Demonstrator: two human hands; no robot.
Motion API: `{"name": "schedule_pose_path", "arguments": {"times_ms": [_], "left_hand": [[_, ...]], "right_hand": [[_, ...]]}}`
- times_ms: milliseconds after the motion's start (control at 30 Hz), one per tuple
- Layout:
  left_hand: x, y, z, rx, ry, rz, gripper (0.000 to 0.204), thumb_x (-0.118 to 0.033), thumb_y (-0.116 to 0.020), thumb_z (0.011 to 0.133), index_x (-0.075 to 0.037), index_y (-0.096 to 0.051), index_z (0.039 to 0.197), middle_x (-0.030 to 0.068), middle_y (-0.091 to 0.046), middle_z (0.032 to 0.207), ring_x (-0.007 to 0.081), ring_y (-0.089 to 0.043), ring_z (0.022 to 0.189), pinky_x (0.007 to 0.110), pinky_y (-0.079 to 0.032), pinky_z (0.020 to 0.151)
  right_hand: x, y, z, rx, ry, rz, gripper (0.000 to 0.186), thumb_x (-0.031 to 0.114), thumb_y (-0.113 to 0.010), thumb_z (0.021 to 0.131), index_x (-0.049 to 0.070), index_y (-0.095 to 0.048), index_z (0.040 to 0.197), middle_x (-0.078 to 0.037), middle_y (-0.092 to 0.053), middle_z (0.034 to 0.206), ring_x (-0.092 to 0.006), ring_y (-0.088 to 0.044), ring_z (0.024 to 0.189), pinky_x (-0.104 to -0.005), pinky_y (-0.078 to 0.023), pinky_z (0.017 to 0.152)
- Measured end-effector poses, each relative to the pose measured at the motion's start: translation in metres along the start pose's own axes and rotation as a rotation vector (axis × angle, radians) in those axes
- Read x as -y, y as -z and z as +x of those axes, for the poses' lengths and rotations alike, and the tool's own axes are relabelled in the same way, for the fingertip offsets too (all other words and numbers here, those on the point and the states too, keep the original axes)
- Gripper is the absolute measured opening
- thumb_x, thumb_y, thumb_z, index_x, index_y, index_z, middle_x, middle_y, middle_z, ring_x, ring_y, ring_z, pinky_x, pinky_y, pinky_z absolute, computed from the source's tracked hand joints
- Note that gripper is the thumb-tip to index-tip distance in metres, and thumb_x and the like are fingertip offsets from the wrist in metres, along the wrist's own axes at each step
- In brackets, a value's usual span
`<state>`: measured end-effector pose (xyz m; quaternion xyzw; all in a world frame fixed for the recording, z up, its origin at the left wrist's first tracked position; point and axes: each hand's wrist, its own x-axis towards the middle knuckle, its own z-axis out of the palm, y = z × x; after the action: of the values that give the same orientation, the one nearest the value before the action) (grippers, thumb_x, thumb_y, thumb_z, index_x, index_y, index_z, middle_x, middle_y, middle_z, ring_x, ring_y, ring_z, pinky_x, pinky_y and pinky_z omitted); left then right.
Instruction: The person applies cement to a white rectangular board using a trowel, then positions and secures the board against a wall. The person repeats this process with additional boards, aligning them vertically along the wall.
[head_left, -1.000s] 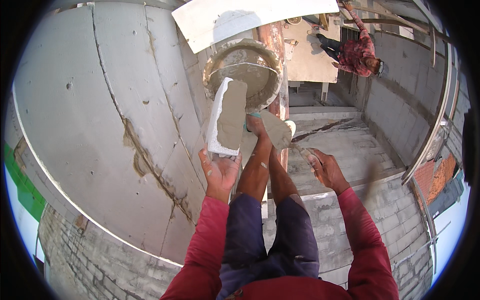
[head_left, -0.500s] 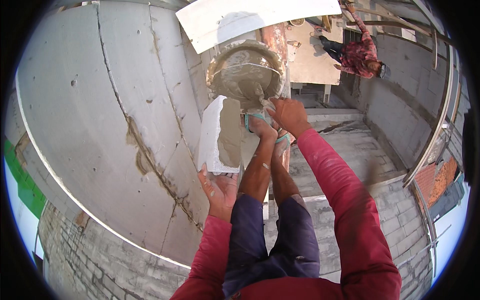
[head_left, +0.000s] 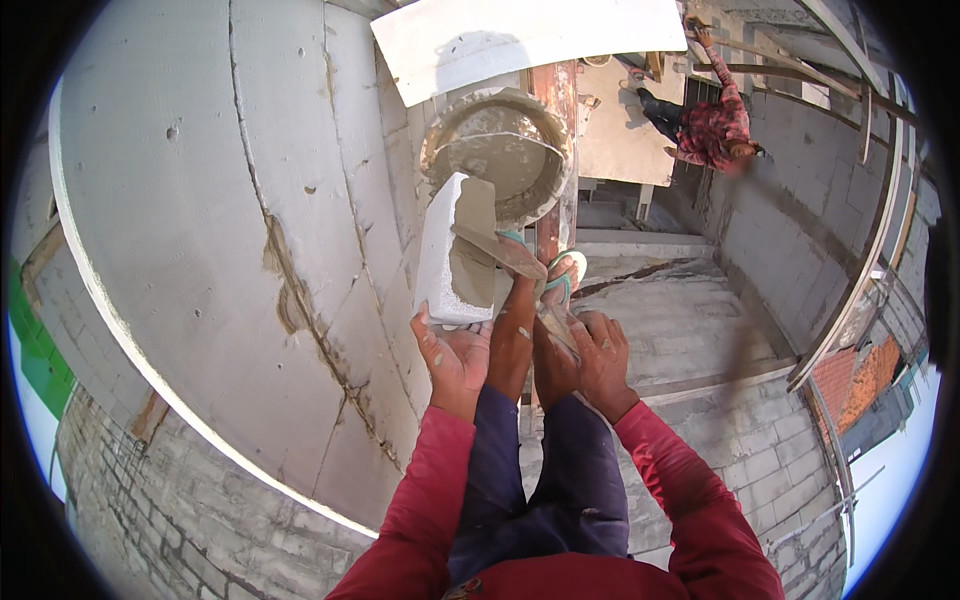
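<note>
My left hand (head_left: pixel 456 365) supports a white lightweight block (head_left: pixel 442 250) from below, its lower end in my fingers; grey mortar covers the face toward the right. My right hand (head_left: pixel 597 360) grips a mortar-caked trowel (head_left: pixel 505 248), whose blade reaches leftward onto that mortar. Just beyond the block, a round basin (head_left: pixel 547 125) holds wet grey mortar, partly hidden behind the block. Below it my sandalled feet (head_left: pixel 565 268) show between and beyond my hands.
A grey panel wall (head_left: pixel 160 220) with cracked seams fills the left. A white board (head_left: pixel 560 25) lies at the top. A co-worker (head_left: pixel 715 130) in a plaid shirt is at upper right. Wooden beam (head_left: pixel 548 85), metal frames (head_left: pixel 840 330) and a block-built lower level (head_left: pixel 760 440) surround me.
My right hand has moved from over the basin back down to the right, bringing the trowel blade onto the block's mortar. My left hand and the block have shifted slightly right and up since half a second ago.
</note>
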<state>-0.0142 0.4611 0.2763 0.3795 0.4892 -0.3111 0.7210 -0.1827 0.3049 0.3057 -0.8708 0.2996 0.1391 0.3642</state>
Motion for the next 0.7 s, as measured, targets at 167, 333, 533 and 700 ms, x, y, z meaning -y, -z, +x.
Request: {"name": "schedule_pose_path", "arguments": {"times_ms": [167,333,533,700], "left_hand": [[0.003,-0.02,0.001,0.029,-0.002,-0.034,0.081,-0.047,-0.074,0.09,-0.015,-0.041,0.157,0.0072,-0.044,0.16,0.0328,-0.04,0.148,0.056,-0.033,0.123],[0.003,-0.03,-0.004,-0.029,0.023,-0.092,0.072,-0.046,-0.074,0.089,-0.015,-0.049,0.149,0.0079,-0.05,0.153,0.0322,-0.048,0.14,0.054,-0.039,0.117],[-0.012,-0.037,-0.013,-0.085,0.11,-0.125,0.066,-0.046,-0.074,0.088,-0.016,-0.053,0.143,0.0083,-0.053,0.148,0.031,-0.051,0.135,0.052,-0.041,0.113],[-0.028,-0.031,-0.045,-0.04,0.14,-0.223,0.064,-0.047,-0.072,0.09,-0.015,-0.054,0.142,0.0093,-0.055,0.143,0.0317,-0.054,0.128,0.052,-0.046,0.109]], "right_hand": [[0.017,0.001,-0.052,-0.078,0.084,0.236,0.052,0.016,-0.083,0.083,0.002,-0.061,0.128,-0.02,-0.061,0.117,-0.0409,-0.064,0.103,-0.0508,-0.053,0.082],[0.003,-0.028,-0.039,-0.112,-0.031,0.257,0.051,0.016,-0.082,0.085,0.005,-0.061,0.13,-0.02,-0.061,0.119,-0.0426,-0.066,0.1,-0.0513,-0.055,0.079],[-0.021,-0.051,-0.068,-0.056,-0.098,0.073,0.051,0.014,-0.078,0.089,0.004,-0.053,0.133,-0.027,-0.056,0.127,-0.0475,-0.063,0.111,-0.0577,-0.054,0.085],[-0.047,-0.029,-0.054,0.053,-0.343,0.206,0.053,0.015,-0.074,0.091,0.002,-0.05,0.137,-0.029,-0.055,0.129,-0.0525,-0.062,0.108,-0.0582,-0.052,0.09]]}}
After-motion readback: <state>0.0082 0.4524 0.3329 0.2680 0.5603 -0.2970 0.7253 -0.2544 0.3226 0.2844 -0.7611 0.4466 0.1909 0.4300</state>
